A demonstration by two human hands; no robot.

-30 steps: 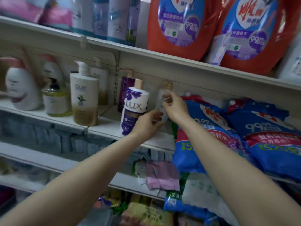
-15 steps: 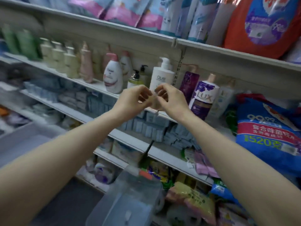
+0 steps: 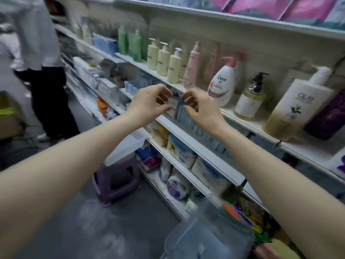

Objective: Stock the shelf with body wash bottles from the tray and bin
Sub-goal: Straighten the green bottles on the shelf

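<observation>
We stand in a narrow shop aisle, a long white shelf (image 3: 248, 124) running away on our right, with another person (image 3: 44, 58) further down. Our left hand (image 3: 149, 103) and right hand (image 3: 200, 107) float side by side in front of the shelf edge, fingers loosely curled and apart, gripping nothing we can make out. The body wash bottles already stocked stand on that shelf: the Dove bottle (image 3: 222, 83) and the Olay bottle (image 3: 296, 107) just beyond our right hand, each upright with its long axis vertical, pump on top and label facing the aisle. A clear bin (image 3: 207, 238) sits low in front of us; whether bottles remain inside we cannot tell, as it is blurred.

The risk, we judge, lies in swinging our right arm down toward the bin: it passes close to the front row, and a brush could topple the tall pump bottles off the edge.
</observation>
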